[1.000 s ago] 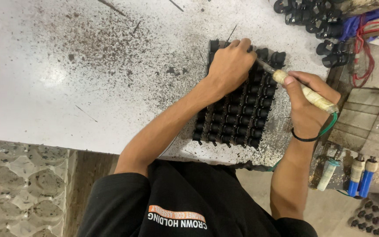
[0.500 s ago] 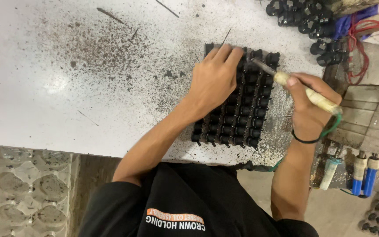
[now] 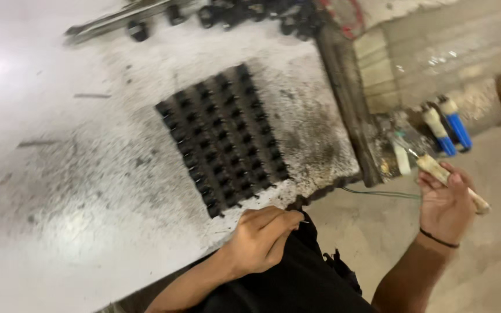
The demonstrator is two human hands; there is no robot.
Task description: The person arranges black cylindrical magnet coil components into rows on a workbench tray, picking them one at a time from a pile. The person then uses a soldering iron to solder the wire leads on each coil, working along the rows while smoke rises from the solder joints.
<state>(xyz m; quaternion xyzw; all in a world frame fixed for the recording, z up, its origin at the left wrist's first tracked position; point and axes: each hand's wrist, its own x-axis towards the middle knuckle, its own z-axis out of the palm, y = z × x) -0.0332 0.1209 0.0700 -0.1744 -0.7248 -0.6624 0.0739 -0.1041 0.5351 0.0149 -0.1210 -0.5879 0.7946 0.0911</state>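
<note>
Black studded rubber mat (image 3: 222, 141) lies untouched near table's (image 3: 59, 220) front edge — left hand (image 3: 260, 239) pinches thin wire; right hand (image 3: 446, 203) grips pale-handled tool (image 3: 447, 178) off-table, blue canisters (image 3: 449, 124) beyond.

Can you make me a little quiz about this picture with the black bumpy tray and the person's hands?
1. True or false: the right hand holds a pale-handled tool out past the table's edge.
2. What is the left hand doing? A) pressing on the black tray B) pinching something thin near the table edge, off the tray C) holding a blue cylinder
3. Fill in: the tray lies on a white, speckled ____.

Key: 1 true; 2 B; 3 table.
</note>
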